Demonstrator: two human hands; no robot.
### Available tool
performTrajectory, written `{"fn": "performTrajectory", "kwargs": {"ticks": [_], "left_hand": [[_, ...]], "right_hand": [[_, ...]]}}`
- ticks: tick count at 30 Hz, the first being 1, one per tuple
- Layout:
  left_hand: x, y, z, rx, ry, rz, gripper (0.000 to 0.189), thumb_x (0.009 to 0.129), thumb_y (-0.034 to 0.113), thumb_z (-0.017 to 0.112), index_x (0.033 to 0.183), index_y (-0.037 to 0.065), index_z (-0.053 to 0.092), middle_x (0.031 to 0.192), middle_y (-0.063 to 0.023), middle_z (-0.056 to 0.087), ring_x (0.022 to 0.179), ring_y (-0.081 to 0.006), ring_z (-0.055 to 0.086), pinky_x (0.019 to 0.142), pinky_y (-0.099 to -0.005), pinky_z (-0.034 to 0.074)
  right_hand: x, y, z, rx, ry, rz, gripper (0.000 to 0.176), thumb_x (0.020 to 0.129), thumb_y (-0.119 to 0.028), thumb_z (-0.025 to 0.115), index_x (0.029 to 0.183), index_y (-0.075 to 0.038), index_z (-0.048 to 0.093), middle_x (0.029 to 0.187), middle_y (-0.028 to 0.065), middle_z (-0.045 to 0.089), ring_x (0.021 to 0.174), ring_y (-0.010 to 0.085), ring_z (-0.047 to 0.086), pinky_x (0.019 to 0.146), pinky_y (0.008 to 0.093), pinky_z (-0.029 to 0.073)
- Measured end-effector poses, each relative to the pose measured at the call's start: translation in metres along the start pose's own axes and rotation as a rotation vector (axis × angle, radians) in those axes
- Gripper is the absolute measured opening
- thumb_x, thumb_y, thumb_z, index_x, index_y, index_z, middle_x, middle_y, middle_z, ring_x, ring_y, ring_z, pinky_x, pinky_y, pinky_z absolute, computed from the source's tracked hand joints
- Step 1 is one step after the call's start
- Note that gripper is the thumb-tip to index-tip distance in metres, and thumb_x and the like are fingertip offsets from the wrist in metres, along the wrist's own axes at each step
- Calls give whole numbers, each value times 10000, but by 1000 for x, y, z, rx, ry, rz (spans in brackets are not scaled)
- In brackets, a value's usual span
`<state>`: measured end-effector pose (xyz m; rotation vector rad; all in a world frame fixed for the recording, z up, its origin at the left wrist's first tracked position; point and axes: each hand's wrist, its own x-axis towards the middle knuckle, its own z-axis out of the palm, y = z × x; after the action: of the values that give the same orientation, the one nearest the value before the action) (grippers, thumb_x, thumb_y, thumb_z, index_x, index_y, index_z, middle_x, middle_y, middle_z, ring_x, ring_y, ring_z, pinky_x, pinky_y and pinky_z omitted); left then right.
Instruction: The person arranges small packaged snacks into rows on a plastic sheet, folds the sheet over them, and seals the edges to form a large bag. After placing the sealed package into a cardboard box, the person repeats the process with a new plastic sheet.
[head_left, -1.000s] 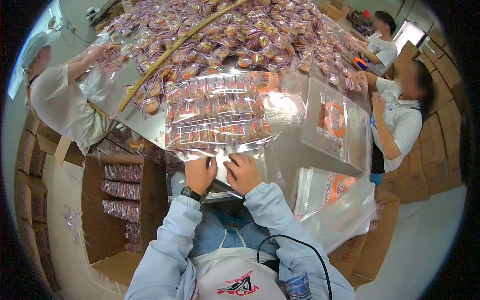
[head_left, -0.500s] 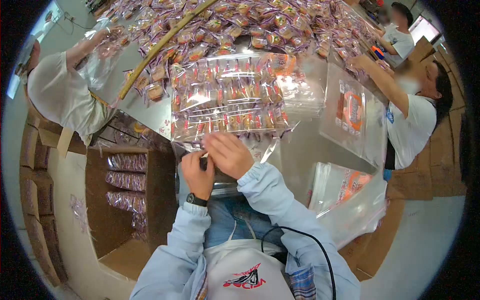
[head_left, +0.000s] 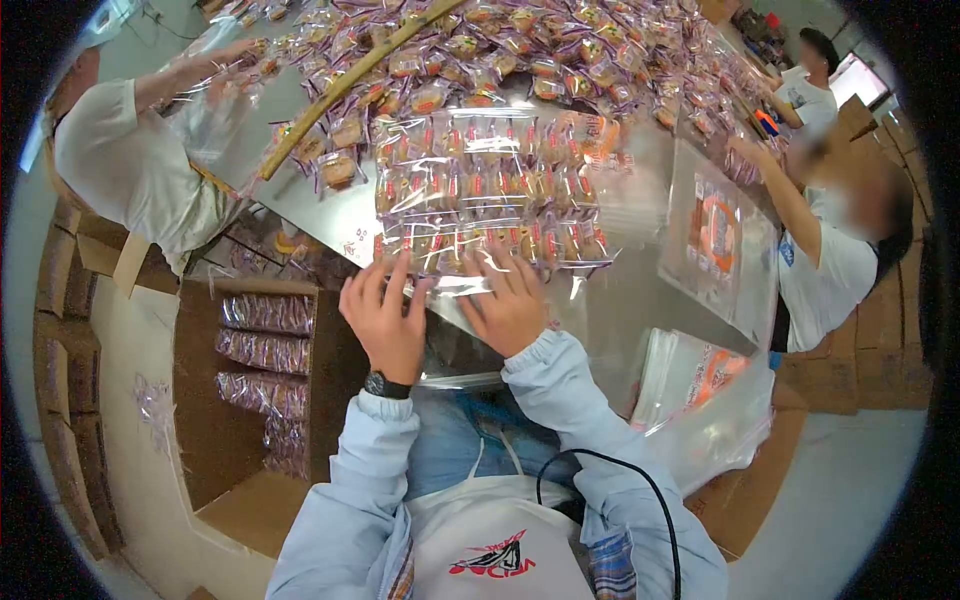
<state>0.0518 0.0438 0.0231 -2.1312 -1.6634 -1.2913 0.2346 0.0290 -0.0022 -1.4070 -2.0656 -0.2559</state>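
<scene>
A large clear plastic bag (head_left: 490,190) lies flat on the metal table, filled with rows of small wrapped cakes in purple-edged packets. Its near edge is under my hands. My left hand (head_left: 383,310), with a black watch on its wrist, rests with spread fingers on the bag's near left corner. To its right, my right hand (head_left: 507,302) lies on the same near edge, fingers apart and fingertips touching the film. Neither hand is closed round anything.
A heap of wrapped cakes (head_left: 570,50) covers the far table behind a wooden stick (head_left: 350,80). Printed bags (head_left: 710,235) and more bags (head_left: 690,375) lie right. An open carton (head_left: 250,490) holding packed rows stands lower left. People work at both sides.
My hands were together, fingers pinched at the bag's near edge; now they are apart and spread on it. The view has shifted slightly, and the bag appears farther right.
</scene>
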Motion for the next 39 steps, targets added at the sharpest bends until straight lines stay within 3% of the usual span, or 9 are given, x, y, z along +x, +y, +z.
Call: {"fn": "performTrajectory", "kwargs": {"ticks": [5,12,17,21,24,30,34,36,39], "left_hand": [[-8,-10,7,-311,10,-42,237,805,-11,796,1024,79,783,1010,-66,734,1065,-318,641,908,-419,537],[-6,-6,7,-312,30,-88,199,813,-42,752,982,61,768,894,-85,714,959,-315,667,823,-397,555],[1,-11,1,-329,-4,-57,181,813,-38,751,960,65,762,849,-85,688,893,-302,660,740,-396,548],[-2,-14,2,-342,5,-44,184,814,-35,752,963,71,763,857,-83,691,880,-299,655,724,-398,542],[-5,-14,4,-360,22,-34,204,809,-28,763,982,78,771,868,-80,701,874,-299,654,740,-393,544],[-11,-12,3,-310,-51,-37,244,799,-43,761,1010,78,785,946,-75,724,921,-295,652,866,-382,540],[-28,18,-9,-81,216,65,244,763,-25,757,980,85,747,941,-62,694,949,-295,649,937,-461,489],[-57,19,-12,-435,-47,183,282,750,-14,746,1010,93,725,1098,-101,668,1066,-298,623,1008,-487,462],[-67,38,5,-387,-275,271,324,796,15,715,1117,65,713,1233,-112,662,1196,-321,598,1069,-494,446]], "right_hand": [[32,2,8,44,-36,-78,570,818,-305,782,1328,-80,661,1345,133,652,1307,360,561,1107,523,435],[34,13,29,-44,49,-151,452,835,-259,754,1249,-86,706,1249,162,695,1164,360,662,1064,489,502],[32,17,39,-103,54,-96,425,832,-257,770,1206,-63,719,1253,146,715,1108,313,697,899,420,595],[33,14,47,-84,71,-3,430,859,-239,695,1246,-50,685,1265,142,703,1154,302,672,955,414,564],[37,16,46,-128,123,-28,383,827,-235,773,1171,-73,734,1263,130,723,1127,301,703,866,382,612],[30,15,38,-61,81,-66,480,832,-205,753,1294,-89,687,1369,119,663,1240,316,643,1002,452,558],[23,14,2,19,-106,-28,642,814,-284,802,1386,-59,617,1373,132,635,1359,349,516,1167,552,378],[18,25,-8,36,-69,33,680,801,-311,820,1398,-64,605,1371,130,639,1356,353,519,1172,563,361],[5,39,-21,0,-61,96,687,792,-338,836,1391,-84,615,1357,140,648,1366,360,514,1182,578,335]]}}
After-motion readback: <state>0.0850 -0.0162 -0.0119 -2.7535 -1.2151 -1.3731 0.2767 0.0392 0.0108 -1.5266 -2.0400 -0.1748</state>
